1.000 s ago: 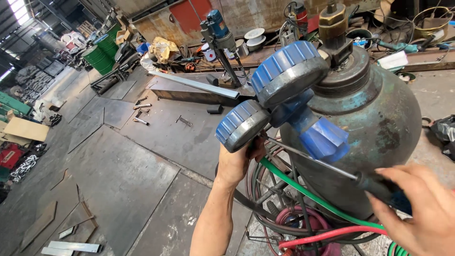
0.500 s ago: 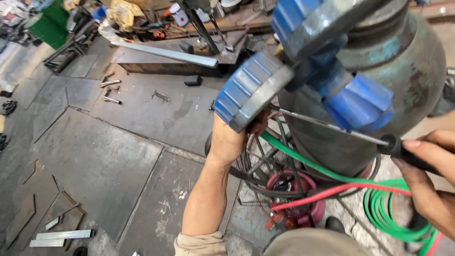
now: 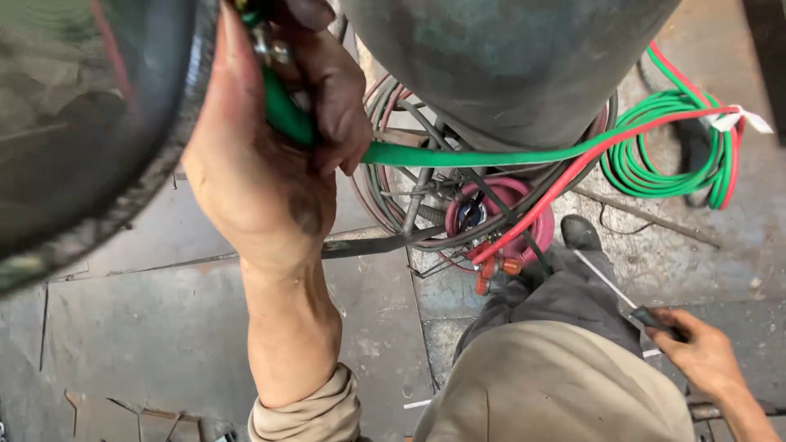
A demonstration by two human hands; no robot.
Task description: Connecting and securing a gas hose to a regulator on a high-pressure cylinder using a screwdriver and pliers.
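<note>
The left hand (image 3: 270,147) is gripping the green hose (image 3: 491,154) near its fitting, just beside the cylinder (image 3: 508,65). The right hand (image 3: 696,352) is clenching a thin tool (image 3: 622,299) low by the knee. The hose is running right under the cylinder, alongside a red hose (image 3: 565,184).

- Green hose (image 3: 491,154): smooth, held at its metal fitting, runs right under the gas cylinder (image 3: 508,65), coiled on the floor.
- Screwdriver (image 3: 610,286): thin shaft, dark handle, tilted up-left.

A metal workshop. A gas cylinder (image 3: 508,65) stands at twelve o'clock. Coiled welding hoses (image 3: 671,155) lie at two o'clock on the steel-plate floor (image 3: 147,327).
</note>
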